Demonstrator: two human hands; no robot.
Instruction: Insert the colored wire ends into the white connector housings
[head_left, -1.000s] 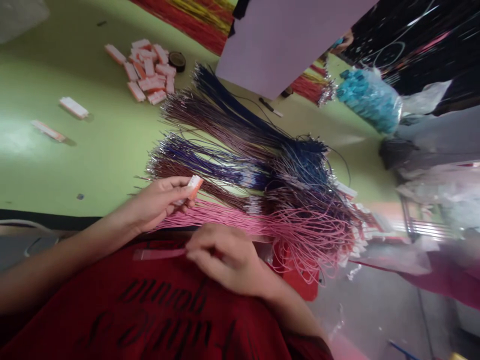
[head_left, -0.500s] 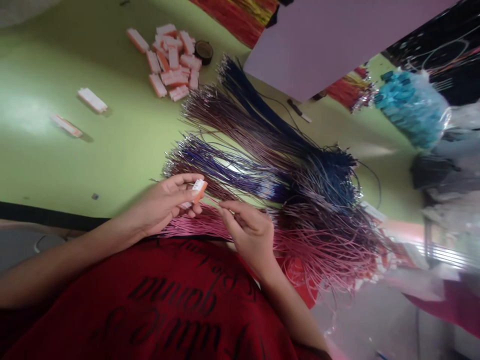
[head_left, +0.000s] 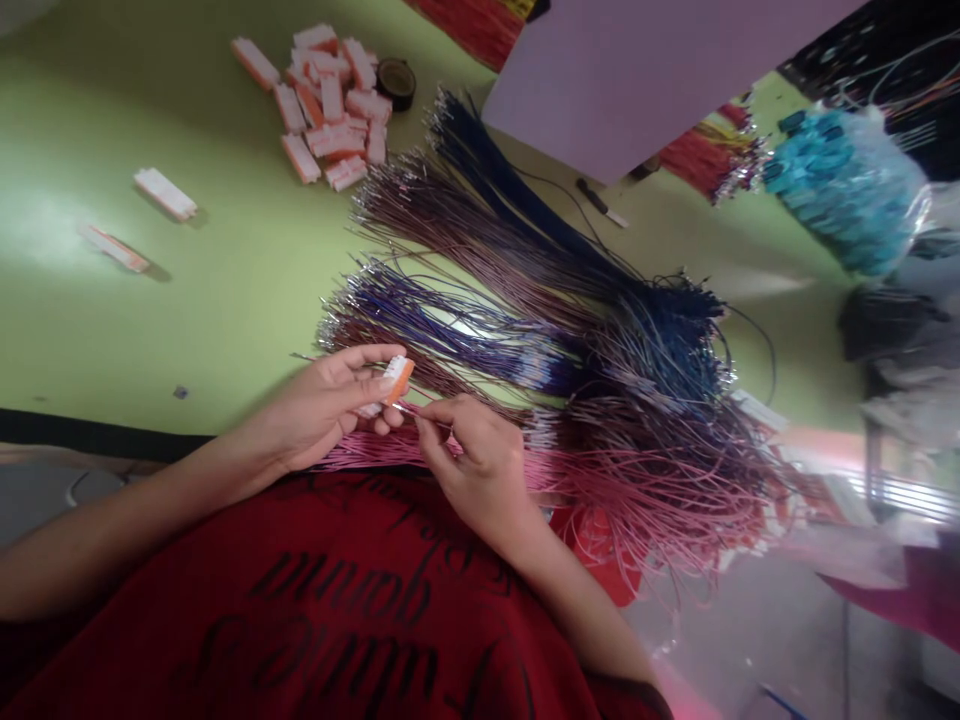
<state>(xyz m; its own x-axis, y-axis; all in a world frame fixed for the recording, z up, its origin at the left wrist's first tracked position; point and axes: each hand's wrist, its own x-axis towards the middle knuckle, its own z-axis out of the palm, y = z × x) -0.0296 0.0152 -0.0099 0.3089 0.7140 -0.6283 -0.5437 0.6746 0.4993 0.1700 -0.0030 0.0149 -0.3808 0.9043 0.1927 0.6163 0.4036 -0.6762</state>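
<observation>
Between the thumb and fingers of my left hand (head_left: 326, 405) is a white and orange connector housing (head_left: 397, 380), tilted with its orange side to the right. My right hand (head_left: 480, 455) pinches a thin wire (head_left: 412, 408) close to its end, right beside the housing's orange face. Whether the wire's tip is inside the housing I cannot tell. Under and beside my hands lies a bundle of pink wires (head_left: 645, 490). Just beyond them are purple wires (head_left: 450, 330) and brown wires (head_left: 480, 250) with metal terminals at their left ends.
A pile of connector housings (head_left: 330, 100) sits at the back beside a roll of black tape (head_left: 396, 84). Two housings lie apart, one of them a white housing (head_left: 165, 194). Dark blue wires (head_left: 510, 190), a small tool (head_left: 600, 203) and a bag of blue connectors (head_left: 847, 190) are farther right.
My right hand has moved left, bringing its wire up close to the connector housing. My left hand keeps its hold on the housing. The view has shifted slightly.
</observation>
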